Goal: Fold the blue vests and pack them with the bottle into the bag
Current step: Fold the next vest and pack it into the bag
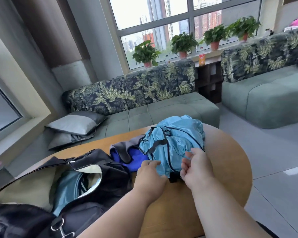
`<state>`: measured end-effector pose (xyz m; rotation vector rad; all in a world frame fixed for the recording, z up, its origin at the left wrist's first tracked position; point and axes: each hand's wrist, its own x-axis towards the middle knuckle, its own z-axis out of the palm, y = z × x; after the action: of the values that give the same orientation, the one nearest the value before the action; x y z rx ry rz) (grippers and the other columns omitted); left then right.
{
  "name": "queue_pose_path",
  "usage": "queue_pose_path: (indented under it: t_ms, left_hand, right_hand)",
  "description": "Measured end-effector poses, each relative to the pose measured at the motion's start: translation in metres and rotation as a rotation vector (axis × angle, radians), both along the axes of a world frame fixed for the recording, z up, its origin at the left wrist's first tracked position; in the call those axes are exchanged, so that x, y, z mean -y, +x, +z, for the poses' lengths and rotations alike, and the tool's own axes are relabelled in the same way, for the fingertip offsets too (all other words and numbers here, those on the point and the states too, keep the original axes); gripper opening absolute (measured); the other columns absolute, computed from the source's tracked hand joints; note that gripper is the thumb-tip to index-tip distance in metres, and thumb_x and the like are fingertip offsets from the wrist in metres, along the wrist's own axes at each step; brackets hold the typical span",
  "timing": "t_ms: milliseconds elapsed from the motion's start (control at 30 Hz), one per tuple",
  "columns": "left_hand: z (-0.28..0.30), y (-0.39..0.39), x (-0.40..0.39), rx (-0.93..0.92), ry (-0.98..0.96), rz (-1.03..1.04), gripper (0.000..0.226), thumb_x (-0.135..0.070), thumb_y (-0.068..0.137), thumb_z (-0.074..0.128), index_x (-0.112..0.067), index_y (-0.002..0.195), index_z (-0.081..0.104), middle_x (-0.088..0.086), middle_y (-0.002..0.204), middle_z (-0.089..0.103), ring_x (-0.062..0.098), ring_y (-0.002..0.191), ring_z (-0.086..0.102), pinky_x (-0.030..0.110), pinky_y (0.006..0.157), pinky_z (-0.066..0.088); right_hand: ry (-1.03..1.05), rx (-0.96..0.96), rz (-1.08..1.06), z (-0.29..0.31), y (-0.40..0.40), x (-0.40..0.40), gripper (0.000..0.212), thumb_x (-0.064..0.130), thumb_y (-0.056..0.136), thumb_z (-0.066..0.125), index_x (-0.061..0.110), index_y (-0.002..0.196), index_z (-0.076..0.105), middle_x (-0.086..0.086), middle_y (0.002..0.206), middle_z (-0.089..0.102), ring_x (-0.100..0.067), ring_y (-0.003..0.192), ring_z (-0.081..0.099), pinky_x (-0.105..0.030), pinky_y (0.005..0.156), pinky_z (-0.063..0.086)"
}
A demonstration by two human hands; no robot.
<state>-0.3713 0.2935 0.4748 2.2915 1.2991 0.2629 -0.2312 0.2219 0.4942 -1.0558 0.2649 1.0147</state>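
A crumpled pile of light blue vests with dark trim lies on the round wooden table. My left hand pinches the pile's near edge. My right hand grips the fabric just to the right, fingers curled into it. A black bag lies open at the left of the table, and light blue fabric shows inside it. Between bag and pile sits a deep blue and grey garment. No bottle shows on the table.
A green sofa with a leaf-print back stands beyond the table, with grey cushions at its left end. A second sofa is at the right. Potted plants and small bottles line the windowsill. Grey tiled floor lies to the right.
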Motion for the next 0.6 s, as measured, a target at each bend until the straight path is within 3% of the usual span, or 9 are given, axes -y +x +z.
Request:
queue_pose_path:
  t_ms: [100,200,233,367,433,533,600]
  left_hand:
    - [-0.007,0.016,-0.008,0.079,-0.092,0.084,0.058,-0.043,0.085,0.068,-0.032,0.141,0.057,-0.002,0.150,0.043,0.021,0.129,0.054,0.039,0.107,0.050]
    - [-0.013,0.030,-0.013,0.216,-0.280,0.164,0.044,-0.043,0.088,0.078,-0.027,0.125,0.061,-0.003,0.123,0.060,0.009,0.093,0.064,0.024,0.074,0.052]
    - [-0.014,0.034,-0.014,0.247,-0.317,0.196,0.045,-0.043,0.088,0.079,-0.026,0.124,0.059,-0.005,0.114,0.062,0.008,0.088,0.063,0.023,0.069,0.050]
    - [-0.023,0.047,-0.027,0.309,-0.323,0.410,0.067,-0.047,0.081,0.087,-0.018,0.122,0.042,0.000,0.116,0.056,0.023,0.104,0.061,0.035,0.091,0.052]
    - [-0.027,0.052,-0.032,0.382,-0.411,0.496,0.064,-0.041,0.081,0.088,-0.012,0.117,0.043,0.001,0.110,0.060,0.023,0.095,0.062,0.034,0.083,0.051]
    - [-0.033,0.050,-0.038,0.407,-0.444,0.453,0.031,-0.028,0.086,0.082,-0.003,0.100,0.070,0.002,0.085,0.072,0.020,0.075,0.065,0.031,0.065,0.053]
    - [-0.034,0.044,-0.040,0.448,-0.419,0.438,0.029,-0.025,0.087,0.077,0.002,0.092,0.069,0.006,0.076,0.067,0.024,0.069,0.060,0.037,0.064,0.052]
  right_hand:
    - [0.036,0.005,0.045,0.006,0.010,0.004,0.021,0.034,0.099,0.050,0.016,0.097,0.062,-0.003,0.065,0.057,-0.016,0.053,0.043,-0.029,0.057,0.029]
    - [0.057,-0.031,0.015,0.004,0.018,0.004,0.021,0.034,0.099,0.051,0.016,0.102,0.062,-0.003,0.066,0.059,-0.016,0.054,0.043,-0.029,0.058,0.030]
    - [0.064,-0.045,0.003,0.004,0.019,0.004,0.021,0.033,0.099,0.052,0.016,0.103,0.063,-0.004,0.067,0.060,-0.015,0.054,0.044,-0.029,0.058,0.031]
    - [0.088,-0.076,-0.050,0.006,0.021,0.001,0.018,0.032,0.099,0.052,0.016,0.101,0.062,-0.004,0.072,0.061,-0.015,0.055,0.046,-0.028,0.058,0.033]
    - [0.088,-0.080,-0.054,0.006,0.021,0.000,0.019,0.032,0.099,0.052,0.017,0.101,0.063,-0.004,0.073,0.062,-0.015,0.056,0.047,-0.028,0.058,0.035]
    - [0.077,-0.070,-0.047,0.006,0.017,0.000,0.020,0.032,0.101,0.052,0.016,0.101,0.063,-0.004,0.075,0.062,-0.015,0.057,0.047,-0.028,0.060,0.036]
    - [0.067,-0.053,-0.046,0.008,0.015,0.000,0.020,0.032,0.101,0.052,0.016,0.103,0.063,-0.004,0.076,0.062,-0.015,0.058,0.047,-0.027,0.059,0.036]
